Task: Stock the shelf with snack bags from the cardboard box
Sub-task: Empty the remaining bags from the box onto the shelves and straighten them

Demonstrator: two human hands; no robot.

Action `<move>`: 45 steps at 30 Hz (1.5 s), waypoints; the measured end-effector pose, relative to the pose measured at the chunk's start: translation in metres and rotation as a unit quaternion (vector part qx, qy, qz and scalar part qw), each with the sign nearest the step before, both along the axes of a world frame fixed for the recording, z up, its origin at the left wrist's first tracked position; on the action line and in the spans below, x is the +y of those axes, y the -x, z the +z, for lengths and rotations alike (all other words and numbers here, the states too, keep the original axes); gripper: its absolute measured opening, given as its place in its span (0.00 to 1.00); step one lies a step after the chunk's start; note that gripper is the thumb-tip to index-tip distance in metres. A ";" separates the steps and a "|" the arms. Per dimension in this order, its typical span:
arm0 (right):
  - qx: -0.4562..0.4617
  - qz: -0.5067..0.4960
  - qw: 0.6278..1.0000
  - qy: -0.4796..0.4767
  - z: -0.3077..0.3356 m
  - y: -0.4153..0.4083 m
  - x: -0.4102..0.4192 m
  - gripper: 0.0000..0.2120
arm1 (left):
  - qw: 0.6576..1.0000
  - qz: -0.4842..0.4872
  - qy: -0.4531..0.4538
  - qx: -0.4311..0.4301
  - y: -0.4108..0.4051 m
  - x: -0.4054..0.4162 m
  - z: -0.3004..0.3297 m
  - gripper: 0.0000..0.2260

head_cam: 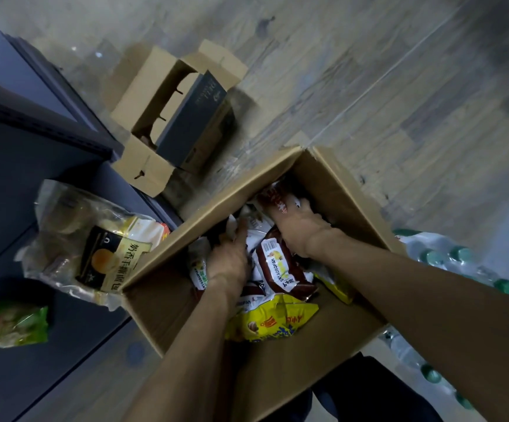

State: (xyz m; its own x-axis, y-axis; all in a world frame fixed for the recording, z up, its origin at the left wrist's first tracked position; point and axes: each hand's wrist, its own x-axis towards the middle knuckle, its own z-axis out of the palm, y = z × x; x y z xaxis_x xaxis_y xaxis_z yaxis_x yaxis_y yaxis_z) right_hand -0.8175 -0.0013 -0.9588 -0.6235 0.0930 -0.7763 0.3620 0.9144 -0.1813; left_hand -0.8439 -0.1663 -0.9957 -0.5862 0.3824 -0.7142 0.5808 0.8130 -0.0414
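Both hands are inside the box [168,245], left hand [230,257] with fingers straight among the bags, right hand [300,229] curled on a red bag [277,199], which might slip if held loosely.

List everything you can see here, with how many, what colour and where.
cardboard box: one, brown, open, centre.
snack bags: several, maroon, yellow, white, inside the cardboard box.
shelf: one, dark, left.
clear bread bag: one, on the shelf, against the cardboard box.
green packet: one, on the shelf.
small carton: one, brown, open, on the floor, dark box inside.
bottles: several, green caps, right.
left hand: in the cardboard box, on the bags.
right hand: in the cardboard box, fingers hidden.
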 end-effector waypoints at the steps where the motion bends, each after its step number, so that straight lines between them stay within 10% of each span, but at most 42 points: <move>1: 0.007 0.007 1.000 -0.010 0.004 0.000 -0.002 0.35 | 1.000 -0.004 0.005 -0.002 0.000 0.000 0.002 0.38; 11: 0.066 -0.042 0.996 -0.041 0.074 -0.014 -0.019 0.37 | 0.976 0.069 -0.208 -0.002 -0.027 -0.013 0.082 0.34; 21: 0.081 -0.042 0.996 -0.013 0.206 -0.040 -0.028 0.42 | 0.979 -0.033 -0.160 0.123 -0.024 -0.015 0.216 0.39; 31: 0.121 -0.009 0.992 -0.019 0.336 -0.066 -0.041 0.40 | 0.969 0.028 -0.216 0.116 -0.046 -0.042 0.371 0.20; 45: 0.182 0.003 0.983 -0.034 0.471 -0.101 -0.051 0.37 | 0.935 0.210 -0.256 0.128 -0.071 -0.057 0.515 0.18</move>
State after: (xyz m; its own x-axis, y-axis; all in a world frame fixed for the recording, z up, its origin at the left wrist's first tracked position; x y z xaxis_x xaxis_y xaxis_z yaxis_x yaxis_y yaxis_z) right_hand -0.7164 -0.0526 -0.4875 -0.8599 0.1324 -0.4930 0.2789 0.9307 -0.2366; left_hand -0.7726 -0.2229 -0.4810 -0.8881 0.3342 -0.3156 0.2309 0.9180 0.3223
